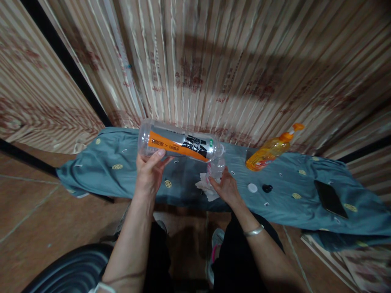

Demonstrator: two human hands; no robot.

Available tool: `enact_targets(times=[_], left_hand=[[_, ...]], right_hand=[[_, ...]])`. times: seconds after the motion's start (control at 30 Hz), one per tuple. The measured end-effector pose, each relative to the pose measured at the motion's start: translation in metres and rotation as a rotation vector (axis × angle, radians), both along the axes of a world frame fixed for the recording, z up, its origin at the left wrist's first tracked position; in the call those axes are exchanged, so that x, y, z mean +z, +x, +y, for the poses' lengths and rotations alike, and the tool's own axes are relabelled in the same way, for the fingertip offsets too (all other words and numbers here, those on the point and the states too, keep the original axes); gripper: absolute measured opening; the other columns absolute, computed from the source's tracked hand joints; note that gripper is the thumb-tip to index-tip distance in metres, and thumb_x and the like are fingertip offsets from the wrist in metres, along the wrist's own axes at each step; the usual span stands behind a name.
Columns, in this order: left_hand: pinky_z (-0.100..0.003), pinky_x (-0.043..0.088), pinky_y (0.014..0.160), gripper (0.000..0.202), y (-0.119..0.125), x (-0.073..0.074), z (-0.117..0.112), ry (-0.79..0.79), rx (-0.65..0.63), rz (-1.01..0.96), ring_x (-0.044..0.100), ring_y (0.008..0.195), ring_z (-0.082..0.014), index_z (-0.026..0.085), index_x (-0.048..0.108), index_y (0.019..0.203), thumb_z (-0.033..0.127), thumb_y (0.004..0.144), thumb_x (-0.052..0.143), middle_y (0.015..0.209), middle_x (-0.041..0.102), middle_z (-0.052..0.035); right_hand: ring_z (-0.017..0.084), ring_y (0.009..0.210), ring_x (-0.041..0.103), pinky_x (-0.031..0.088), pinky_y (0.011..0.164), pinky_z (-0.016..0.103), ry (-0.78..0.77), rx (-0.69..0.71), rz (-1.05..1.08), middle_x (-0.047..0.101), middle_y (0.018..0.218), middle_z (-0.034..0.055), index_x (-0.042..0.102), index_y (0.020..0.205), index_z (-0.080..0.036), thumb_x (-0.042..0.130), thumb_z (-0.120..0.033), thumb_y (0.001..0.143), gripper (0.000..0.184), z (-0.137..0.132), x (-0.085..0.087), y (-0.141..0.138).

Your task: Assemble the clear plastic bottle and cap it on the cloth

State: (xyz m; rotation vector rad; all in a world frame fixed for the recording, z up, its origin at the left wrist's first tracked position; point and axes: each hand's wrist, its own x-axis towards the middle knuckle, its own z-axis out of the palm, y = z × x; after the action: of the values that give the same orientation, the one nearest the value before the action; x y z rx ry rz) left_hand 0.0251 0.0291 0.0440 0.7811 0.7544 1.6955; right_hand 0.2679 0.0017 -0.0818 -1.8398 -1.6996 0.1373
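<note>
My left hand (pixel 150 173) grips a large clear plastic bottle (pixel 180 144) with an orange and black label, tipped sideways, its mouth pointing right. The mouth sits over a small clear bottle (pixel 216 167) that stands on the table. My right hand (pixel 227 188) is closed round that small bottle's base. A crumpled white tissue (pixel 204 188) lies under and beside the small bottle. Both hands are above a narrow table covered by a teal cloth (pixel 113 162).
An orange pump bottle (pixel 271 149) lies tilted at the back right. A white cap (pixel 252 187) and a black cap (pixel 267 188) rest on the cloth. A black phone (pixel 330 198) lies further right. Striped curtains hang behind. A dark round stool (pixel 70 268) is at lower left.
</note>
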Motion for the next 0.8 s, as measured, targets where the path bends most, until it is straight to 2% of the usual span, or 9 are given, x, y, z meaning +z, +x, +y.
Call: enact_targets(times=[0.17, 0.4, 0.57, 0.8], left_hand=[[-0.049, 0.058, 0.085, 0.039, -0.002, -0.003, 0.009, 0.016, -0.003, 0.014, 0.067, 0.076, -0.0225, 0.024, 0.059, 0.074, 0.031, 0.051, 0.09, 0.058, 0.052, 0.0056], [-0.044, 0.061, 0.075, 0.048, -0.002, -0.007, 0.013, -0.032, 0.002, -0.019, 0.066, 0.074, -0.0212, 0.025, 0.068, 0.091, 0.03, 0.048, 0.09, 0.069, 0.062, 0.0025], [-0.046, 0.061, 0.078, 0.049, -0.003, -0.009, 0.016, -0.01, -0.017, 0.014, 0.068, 0.082, -0.0244, 0.026, 0.068, 0.096, 0.032, 0.052, 0.087, 0.078, 0.067, -0.0002], [-0.046, 0.061, 0.079, 0.056, -0.004, -0.006, 0.018, -0.005, -0.034, 0.024, 0.07, 0.085, -0.0269, 0.026, 0.068, 0.101, 0.034, 0.05, 0.088, 0.078, 0.068, -0.0005]], right_hand=[[0.037, 0.102, 0.071, 0.057, 0.089, 0.05, -0.004, 0.014, 0.008, 0.071, 0.114, 0.026, 0.05, 0.134, -0.003, 0.056, -0.046, 0.087, 0.064, -0.001, 0.003, 0.0], [0.036, 0.106, 0.071, 0.057, 0.091, 0.051, 0.022, 0.013, 0.038, 0.072, 0.118, 0.0235, 0.048, 0.137, -0.006, 0.056, -0.047, 0.085, 0.067, 0.0, 0.003, 0.001], [0.036, 0.103, 0.072, 0.058, 0.088, 0.05, 0.014, 0.002, 0.023, 0.073, 0.114, 0.0236, 0.049, 0.135, -0.005, 0.056, -0.048, 0.086, 0.066, 0.0, 0.002, 0.0], [0.036, 0.105, 0.072, 0.057, 0.09, 0.051, 0.024, 0.005, 0.03, 0.072, 0.116, 0.0232, 0.048, 0.136, -0.008, 0.059, -0.046, 0.086, 0.064, -0.002, 0.002, 0.001]])
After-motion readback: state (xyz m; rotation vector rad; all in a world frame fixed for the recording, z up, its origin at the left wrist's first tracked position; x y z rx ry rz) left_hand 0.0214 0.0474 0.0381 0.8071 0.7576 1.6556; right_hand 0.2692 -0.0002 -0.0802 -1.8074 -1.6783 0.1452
